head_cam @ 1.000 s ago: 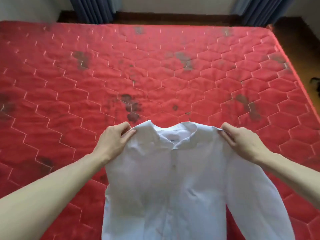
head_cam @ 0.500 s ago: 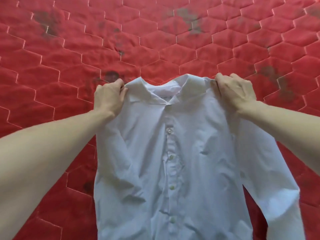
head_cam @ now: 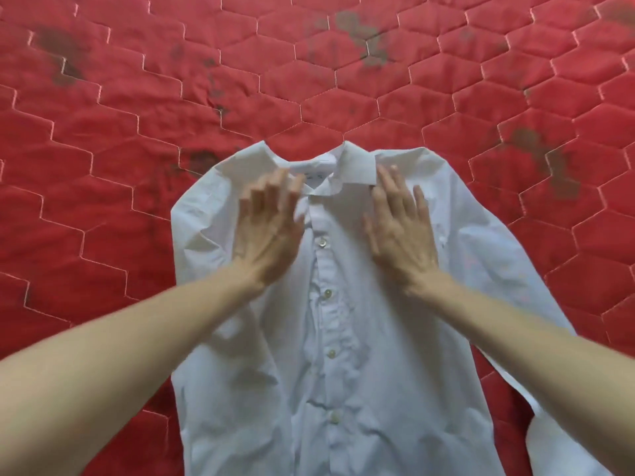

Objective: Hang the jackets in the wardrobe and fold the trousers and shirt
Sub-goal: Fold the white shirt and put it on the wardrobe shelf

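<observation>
A white button-up shirt [head_cam: 343, 355] lies front up on the red quilted mattress [head_cam: 137, 132], collar away from me and buttons closed down the middle. My left hand [head_cam: 266, 228] hovers flat over the shirt's chest just left of the placket, fingers spread and blurred. On the other side of the placket my right hand [head_cam: 400, 228] rests flat on the chest below the collar, fingers apart. Neither hand grips any cloth. The shirt's right sleeve runs down towards the bottom right corner.
The mattress has a hexagon stitch pattern and several dark stains [head_cam: 357, 32] scattered over it. It fills the whole view around the shirt. No jackets, trousers or wardrobe are in view.
Both hands have let go of the shirt's shoulders and moved inward onto its chest, open. The shirt now lies flat on the mattress.
</observation>
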Demonstrator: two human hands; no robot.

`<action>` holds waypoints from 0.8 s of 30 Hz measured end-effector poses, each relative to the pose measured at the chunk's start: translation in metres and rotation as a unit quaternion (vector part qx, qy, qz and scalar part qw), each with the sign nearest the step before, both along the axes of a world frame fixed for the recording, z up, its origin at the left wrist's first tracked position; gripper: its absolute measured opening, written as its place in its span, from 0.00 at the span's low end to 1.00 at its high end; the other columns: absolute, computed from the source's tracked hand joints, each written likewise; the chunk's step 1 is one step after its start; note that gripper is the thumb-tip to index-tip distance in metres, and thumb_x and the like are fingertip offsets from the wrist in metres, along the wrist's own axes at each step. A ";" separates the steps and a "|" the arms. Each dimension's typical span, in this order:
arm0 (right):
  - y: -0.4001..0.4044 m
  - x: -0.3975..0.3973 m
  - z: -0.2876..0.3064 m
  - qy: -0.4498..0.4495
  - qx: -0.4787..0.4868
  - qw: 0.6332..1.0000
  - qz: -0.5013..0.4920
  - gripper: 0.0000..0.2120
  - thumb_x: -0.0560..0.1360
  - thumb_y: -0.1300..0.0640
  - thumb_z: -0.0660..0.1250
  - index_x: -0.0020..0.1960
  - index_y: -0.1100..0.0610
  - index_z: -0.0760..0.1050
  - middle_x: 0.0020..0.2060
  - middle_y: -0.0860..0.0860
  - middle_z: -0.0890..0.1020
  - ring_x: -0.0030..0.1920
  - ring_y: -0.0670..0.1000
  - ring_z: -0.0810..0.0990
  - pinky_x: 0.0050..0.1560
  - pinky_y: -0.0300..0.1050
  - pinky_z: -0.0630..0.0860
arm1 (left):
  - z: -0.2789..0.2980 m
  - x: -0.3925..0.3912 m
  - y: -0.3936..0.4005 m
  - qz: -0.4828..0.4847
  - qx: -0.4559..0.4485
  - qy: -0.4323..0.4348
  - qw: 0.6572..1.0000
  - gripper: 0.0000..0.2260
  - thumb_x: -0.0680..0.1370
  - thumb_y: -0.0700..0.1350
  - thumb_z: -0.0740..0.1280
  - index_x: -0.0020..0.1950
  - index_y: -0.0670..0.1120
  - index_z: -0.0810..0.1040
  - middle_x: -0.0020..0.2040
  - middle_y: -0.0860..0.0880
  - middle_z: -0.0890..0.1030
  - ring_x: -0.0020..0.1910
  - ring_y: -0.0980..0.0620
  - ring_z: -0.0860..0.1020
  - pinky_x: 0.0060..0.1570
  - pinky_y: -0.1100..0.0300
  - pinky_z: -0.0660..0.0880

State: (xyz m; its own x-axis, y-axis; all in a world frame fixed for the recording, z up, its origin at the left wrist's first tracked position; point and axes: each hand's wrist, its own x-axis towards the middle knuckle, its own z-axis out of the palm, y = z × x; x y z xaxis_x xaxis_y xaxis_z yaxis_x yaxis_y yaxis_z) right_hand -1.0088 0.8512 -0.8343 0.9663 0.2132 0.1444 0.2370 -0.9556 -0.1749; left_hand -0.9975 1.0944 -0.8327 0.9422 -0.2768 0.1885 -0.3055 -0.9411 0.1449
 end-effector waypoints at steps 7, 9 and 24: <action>0.014 0.021 -0.004 0.194 -0.019 0.980 -0.044 0.28 0.85 0.44 0.52 0.83 0.51 0.57 0.83 0.51 0.55 0.84 0.55 0.49 0.81 0.60 0.47 | -0.019 0.014 -0.006 0.006 0.052 0.232 0.971 0.30 0.84 0.64 0.49 0.85 0.56 0.49 0.86 0.45 0.47 0.84 0.42 0.46 0.81 0.41 0.45; 0.011 0.044 0.006 0.216 -0.023 0.975 -0.037 0.26 0.82 0.45 0.53 0.77 0.53 0.66 0.79 0.54 0.65 0.80 0.58 0.59 0.78 0.59 0.57 | -0.005 0.026 0.002 -0.045 0.037 0.200 0.978 0.29 0.84 0.62 0.49 0.82 0.50 0.62 0.81 0.40 0.63 0.79 0.38 0.62 0.75 0.41 0.60; 0.013 0.158 0.036 0.153 0.164 0.974 0.034 0.06 0.77 0.60 0.70 0.52 0.59 0.83 0.48 0.57 0.81 0.50 0.58 0.80 0.55 0.55 0.76 | 0.022 0.121 0.051 0.192 -0.185 0.188 0.945 0.12 0.84 0.51 0.61 0.59 0.45 0.78 0.60 0.43 0.79 0.62 0.40 0.75 0.64 0.45 0.66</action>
State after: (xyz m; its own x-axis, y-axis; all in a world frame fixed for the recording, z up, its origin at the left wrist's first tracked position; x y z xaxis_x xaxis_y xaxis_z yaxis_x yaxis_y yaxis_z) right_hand -0.8511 0.8638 -0.7979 0.9602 0.2683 -0.0773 0.1858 -0.8207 -0.5403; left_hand -0.8763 1.1451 -0.8104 0.9797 0.1180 -0.1620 0.1860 -0.8360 0.5162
